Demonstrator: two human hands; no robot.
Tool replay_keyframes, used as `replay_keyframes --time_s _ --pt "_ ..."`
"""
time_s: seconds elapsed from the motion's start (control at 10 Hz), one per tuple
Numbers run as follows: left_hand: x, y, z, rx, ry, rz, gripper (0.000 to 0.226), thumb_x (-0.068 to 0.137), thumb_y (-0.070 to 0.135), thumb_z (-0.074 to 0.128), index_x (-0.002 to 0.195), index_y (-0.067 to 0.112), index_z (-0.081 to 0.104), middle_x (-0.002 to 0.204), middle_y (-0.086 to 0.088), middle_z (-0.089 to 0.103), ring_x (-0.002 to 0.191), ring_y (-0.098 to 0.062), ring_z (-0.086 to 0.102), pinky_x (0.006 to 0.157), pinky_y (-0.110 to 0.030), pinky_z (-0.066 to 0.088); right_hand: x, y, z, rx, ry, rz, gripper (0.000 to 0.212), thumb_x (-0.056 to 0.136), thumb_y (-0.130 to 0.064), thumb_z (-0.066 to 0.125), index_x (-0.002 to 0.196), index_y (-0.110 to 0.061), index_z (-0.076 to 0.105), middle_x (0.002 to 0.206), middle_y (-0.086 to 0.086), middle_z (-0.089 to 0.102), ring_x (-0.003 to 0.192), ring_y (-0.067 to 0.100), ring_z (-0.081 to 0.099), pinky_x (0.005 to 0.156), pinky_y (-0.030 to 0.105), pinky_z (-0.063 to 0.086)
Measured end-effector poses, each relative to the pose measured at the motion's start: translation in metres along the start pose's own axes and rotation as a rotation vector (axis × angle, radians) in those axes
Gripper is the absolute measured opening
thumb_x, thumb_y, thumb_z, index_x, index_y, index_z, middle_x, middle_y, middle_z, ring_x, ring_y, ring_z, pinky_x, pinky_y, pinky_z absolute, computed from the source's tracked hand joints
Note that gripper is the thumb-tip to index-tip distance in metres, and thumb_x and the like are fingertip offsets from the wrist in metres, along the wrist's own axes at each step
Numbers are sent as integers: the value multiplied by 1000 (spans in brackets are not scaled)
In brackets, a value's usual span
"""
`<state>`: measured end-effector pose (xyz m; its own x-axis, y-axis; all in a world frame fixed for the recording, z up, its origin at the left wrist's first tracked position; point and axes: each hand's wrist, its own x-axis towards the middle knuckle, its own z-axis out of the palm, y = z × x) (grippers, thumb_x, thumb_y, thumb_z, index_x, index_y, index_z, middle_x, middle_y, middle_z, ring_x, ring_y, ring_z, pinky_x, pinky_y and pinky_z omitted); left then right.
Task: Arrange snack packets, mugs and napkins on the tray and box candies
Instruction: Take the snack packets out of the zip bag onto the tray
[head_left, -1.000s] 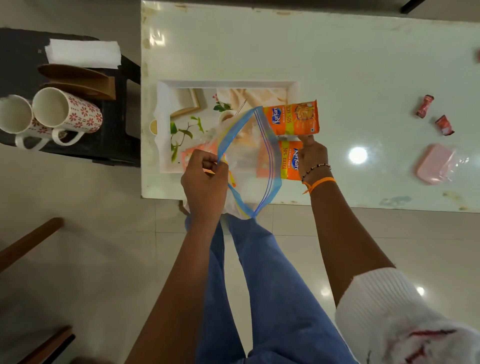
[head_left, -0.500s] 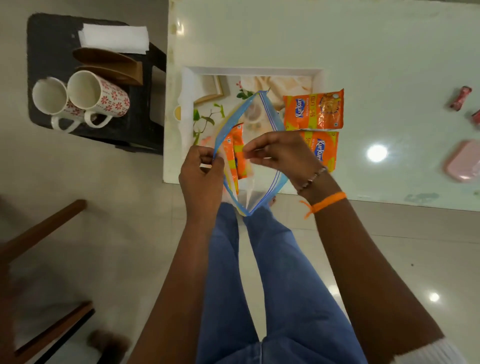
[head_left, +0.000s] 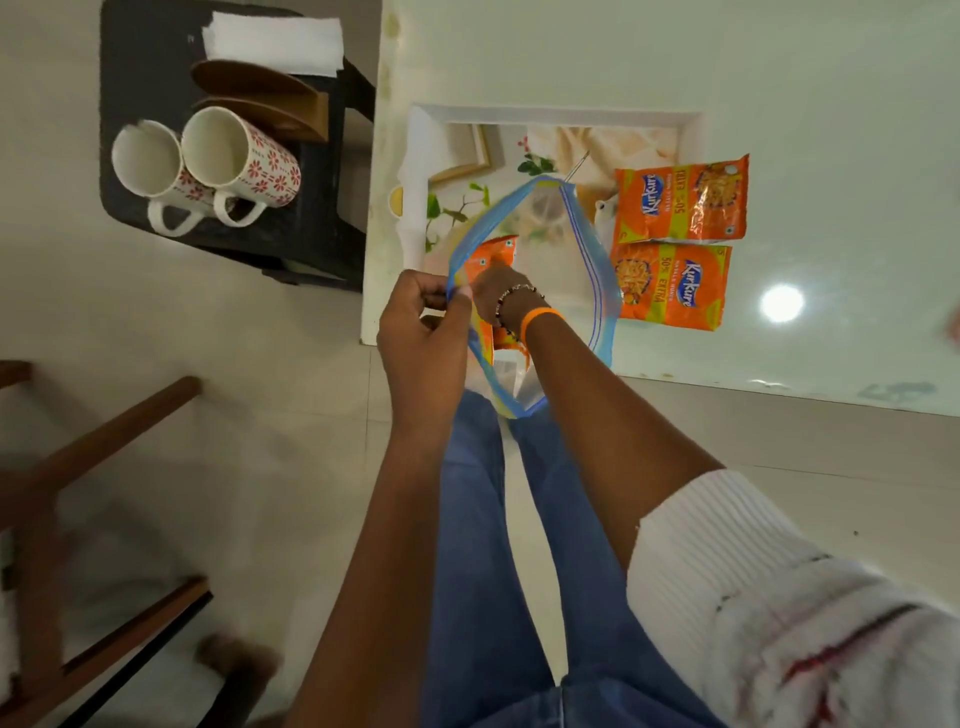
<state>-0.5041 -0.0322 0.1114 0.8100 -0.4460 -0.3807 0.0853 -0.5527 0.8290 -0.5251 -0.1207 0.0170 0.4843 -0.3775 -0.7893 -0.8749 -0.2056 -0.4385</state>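
My left hand (head_left: 423, 332) pinches the near rim of a clear zip bag (head_left: 582, 239) with a blue seal, holding its mouth wide over the table edge. My right hand (head_left: 496, 293) reaches down inside the bag, fingers closed on an orange snack packet (head_left: 493, 254) that stands in it. Two more orange snack packets (head_left: 680, 200) (head_left: 672, 286) lie side by side on the right part of the white picture tray (head_left: 550, 114). Two white mugs with red flowers (head_left: 239, 156) (head_left: 150, 166) lie on their sides on a black stool, beside white napkins (head_left: 272, 41).
The black stool (head_left: 135, 78) left of the pale table (head_left: 675, 52) also carries brown plates (head_left: 260, 93). A wooden chair (head_left: 78, 493) stands at lower left. My legs in blue jeans fill the bottom centre.
My right hand has gone from the bag's rim down into the bag and closed on the orange packet inside. The view has shifted, so the candies and pink box are out of sight.
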Motion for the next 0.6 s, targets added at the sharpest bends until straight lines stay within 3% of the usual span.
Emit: replay_keyframes --time_s 0.1,0.2,0.3,0.4,0.5,0.6 --pt "3 4 11 17 19 -5 18 84 9 61 74 22 53 69 10 56 65 -11 57 66 -27 52 -22 -1 -8 55 89 -32 34 94 -10 42 126 -1 51 133 23 52 124 34 49 100 38 38" --pt "10 4 17 52 62 18 11 82 8 61 77 16 54 68 12 56 67 -15 59 67 -31 53 -37 13 -25 262 395 -12 21 84 -11 57 99 -13 71 107 10 71 97 26 64 82 26 48" --pt "20 6 23 71 61 3 9 82 10 61 78 15 54 69 12 56 70 -18 60 68 -36 54 -62 37 -65 443 668 -121 17 75 -2 62 81 -13 73 85 -1 71 73 8 59 63 -1 37" --pt "28 10 33 123 32 21 11 82 9 61 78 15 53 68 12 54 66 -10 57 63 -27 52 -91 57 -107 537 752 -177 30 77 5 59 92 -18 70 88 -8 64 76 -2 57 64 -2 38" --pt "36 14 46 212 5 34 10 81 8 61 78 14 53 65 14 51 61 -6 52 59 -22 47 -97 80 -141 690 788 -170 36 81 8 53 107 -14 65 103 -1 63 91 10 59 72 6 47" --pt "44 15 52 231 26 -17 8 80 8 60 77 12 54 65 12 51 66 -15 54 63 -27 47 -90 97 -167 886 852 -169 39 84 8 52 114 -17 57 108 5 62 95 12 60 78 14 53"
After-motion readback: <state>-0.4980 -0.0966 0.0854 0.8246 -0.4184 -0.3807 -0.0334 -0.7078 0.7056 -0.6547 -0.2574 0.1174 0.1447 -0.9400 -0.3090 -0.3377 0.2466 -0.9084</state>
